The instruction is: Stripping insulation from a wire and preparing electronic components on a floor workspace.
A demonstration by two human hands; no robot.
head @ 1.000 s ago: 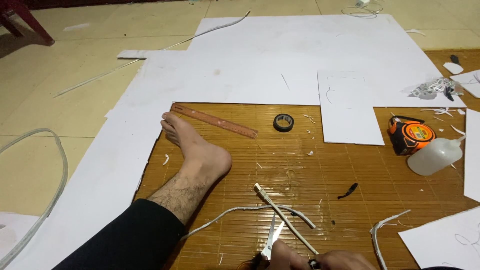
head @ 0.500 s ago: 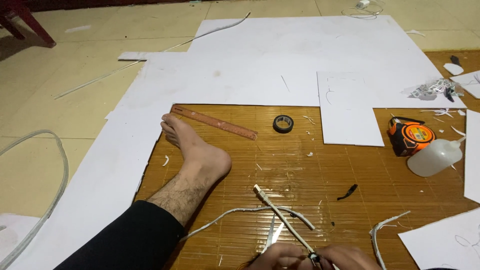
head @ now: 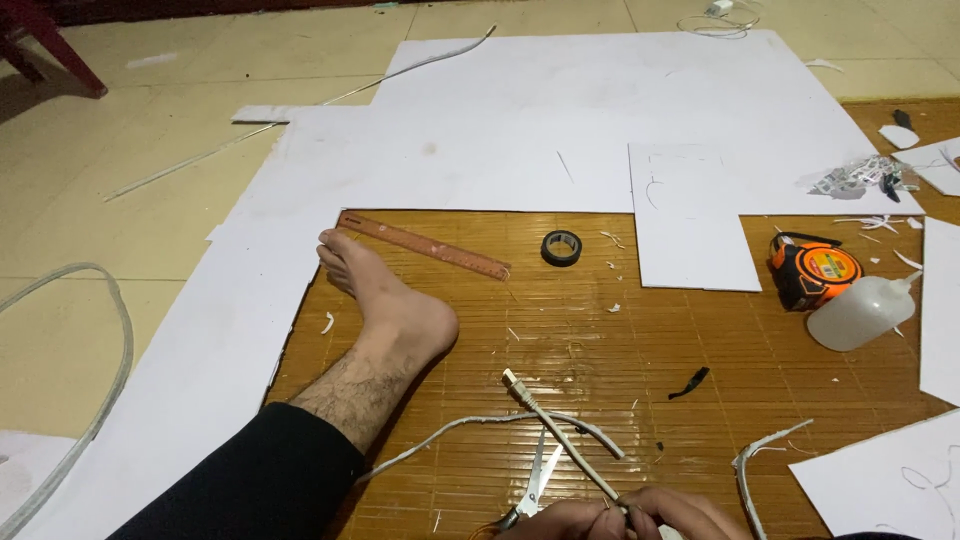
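I see both hands at the near edge of the bamboo floor mat (head: 640,330), touching each other. The left hand (head: 560,520) and the right hand (head: 680,512) pinch the near end of a thin grey cable (head: 560,435) between their fingertips. The cable runs up and left from the hands, and its small connector tip (head: 510,378) points toward the middle of the mat. A pair of scissors (head: 535,485) lies on the mat directly beside the left hand, blades pointing away from me and crossing under the cable. A loose white cable sheath (head: 470,430) curves across the mat just beyond the scissors.

My bare foot (head: 385,300) rests on the left part of the mat, toes touching a brown wooden ruler (head: 425,245). A roll of black tape (head: 561,247) sits near the ruler's right end. At the right edge of the mat I see an orange tape measure (head: 815,270) touching a translucent squeeze bottle (head: 860,312). Large white foam boards (head: 560,130) cover the floor beyond the far edge of the mat.
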